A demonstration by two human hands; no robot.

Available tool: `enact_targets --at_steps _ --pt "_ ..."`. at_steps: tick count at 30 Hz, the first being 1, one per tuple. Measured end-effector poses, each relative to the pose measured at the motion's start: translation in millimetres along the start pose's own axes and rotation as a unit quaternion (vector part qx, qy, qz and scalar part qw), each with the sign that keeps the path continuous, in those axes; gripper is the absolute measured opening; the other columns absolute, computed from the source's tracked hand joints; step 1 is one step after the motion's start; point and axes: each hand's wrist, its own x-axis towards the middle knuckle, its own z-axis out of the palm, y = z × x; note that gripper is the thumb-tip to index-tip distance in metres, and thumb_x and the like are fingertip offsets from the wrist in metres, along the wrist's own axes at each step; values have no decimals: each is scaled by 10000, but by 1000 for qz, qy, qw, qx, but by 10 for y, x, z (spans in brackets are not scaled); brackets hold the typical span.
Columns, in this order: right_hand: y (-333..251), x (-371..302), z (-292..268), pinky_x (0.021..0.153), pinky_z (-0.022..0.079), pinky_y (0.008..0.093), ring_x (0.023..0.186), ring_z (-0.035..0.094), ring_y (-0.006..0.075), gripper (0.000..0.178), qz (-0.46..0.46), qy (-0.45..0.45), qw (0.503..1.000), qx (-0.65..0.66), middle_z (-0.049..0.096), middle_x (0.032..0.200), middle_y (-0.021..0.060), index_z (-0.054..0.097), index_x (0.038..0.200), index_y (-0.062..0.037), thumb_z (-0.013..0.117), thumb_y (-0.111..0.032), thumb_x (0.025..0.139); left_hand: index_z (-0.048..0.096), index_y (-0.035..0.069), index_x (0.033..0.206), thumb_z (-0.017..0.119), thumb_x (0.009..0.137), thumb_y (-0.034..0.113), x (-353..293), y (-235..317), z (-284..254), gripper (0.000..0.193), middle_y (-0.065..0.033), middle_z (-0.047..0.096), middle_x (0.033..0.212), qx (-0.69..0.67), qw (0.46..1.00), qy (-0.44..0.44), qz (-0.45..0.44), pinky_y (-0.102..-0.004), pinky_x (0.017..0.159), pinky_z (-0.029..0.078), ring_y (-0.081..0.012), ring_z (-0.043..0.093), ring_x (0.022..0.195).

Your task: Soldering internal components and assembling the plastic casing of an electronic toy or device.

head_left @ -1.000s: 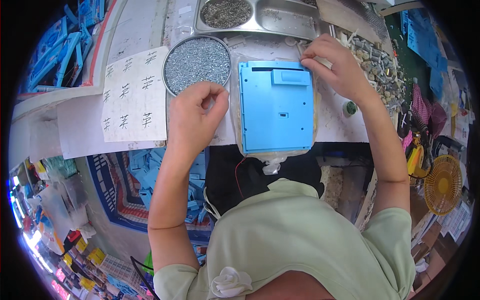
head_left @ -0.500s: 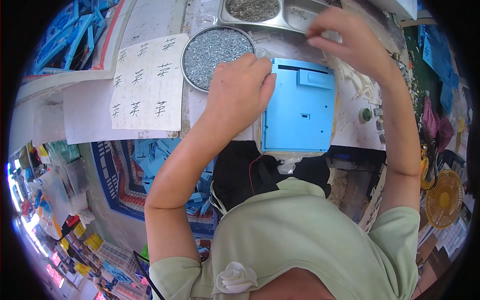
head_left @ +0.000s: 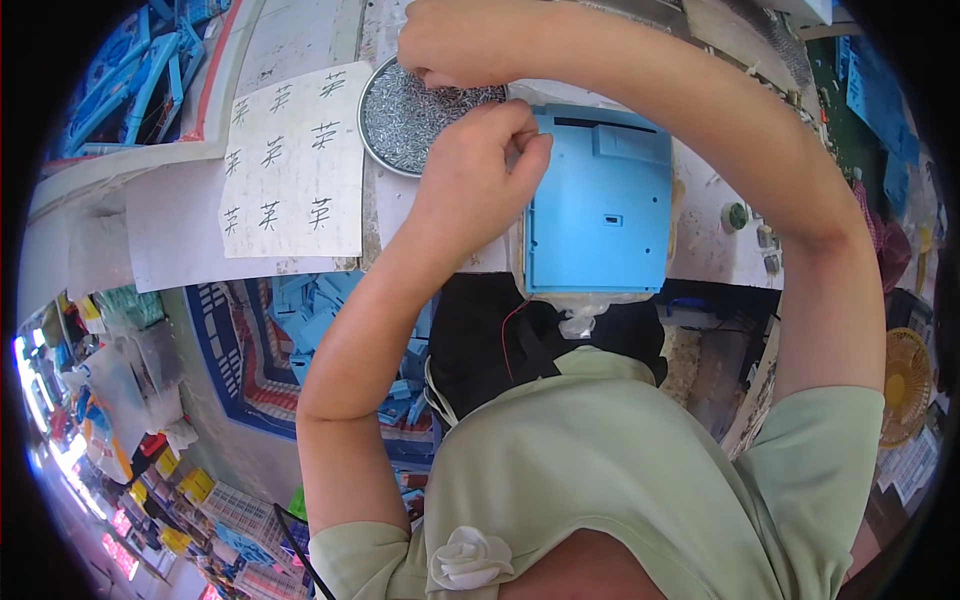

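A flat light-blue plastic panel [head_left: 590, 235] with a slot, a raised block and small holes lies before me on a pale pad. My left hand [head_left: 482, 160] is closed at the panel's upper left edge, thumb and fingers curled together. Whatever is in that hand is hidden. Directly beyond it stands a round metal dish [head_left: 370, 140] full of small silvery screws or pins [head_left: 405, 110]. My right hand [head_left: 462, 45] reaches across over the far side of this dish, knuckles up and fingers curled down toward the pieces. Its fingertips are mostly out of sight.
A sheet with handwritten characters [head_left: 295, 165] lies left of the dish. Blue plastic parts [head_left: 150, 80] fill a container at the far left. Below the table edge stands a blue crate [head_left: 235, 370] with more blue parts. A small green-topped round object [head_left: 735, 216] sits at right.
My right hand has swung left from beside the metal tray to above the round dish, its forearm now crossing beyond the panel. My left hand stays nearly in place at the panel's edge.
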Motion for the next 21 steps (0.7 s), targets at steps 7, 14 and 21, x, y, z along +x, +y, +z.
enact_targets --at_steps 7,14,21 --pt "3 -719 -294 855 554 421 985 692 359 224 65 174 975 124 723 928 241 726 851 21 676 -197 853 684 17 888 769 877 200 3 -194 -420 203 -87 626 757 192 980 36 41 -352 664 476 -221 583 700" --pt "-370 -2381 -273 853 490 296 918 612 128 154 253 187 866 389 667 957 41 695 1030 26 697 -108 955 729 37 884 748 872 168 -15 -397 -565 133 -122 687 865 286 955 73 25 -423 776 512 -319 660 833" --pt "-643 -2642 85 838 497 292 883 614 142 181 342 290 753 482 713 944 66 749 1028 5 732 -132 911 773 53 948 732 912 191 50 -438 -620 148 -127 713 878 286 950 121 -34 -404 762 525 -300 686 819"
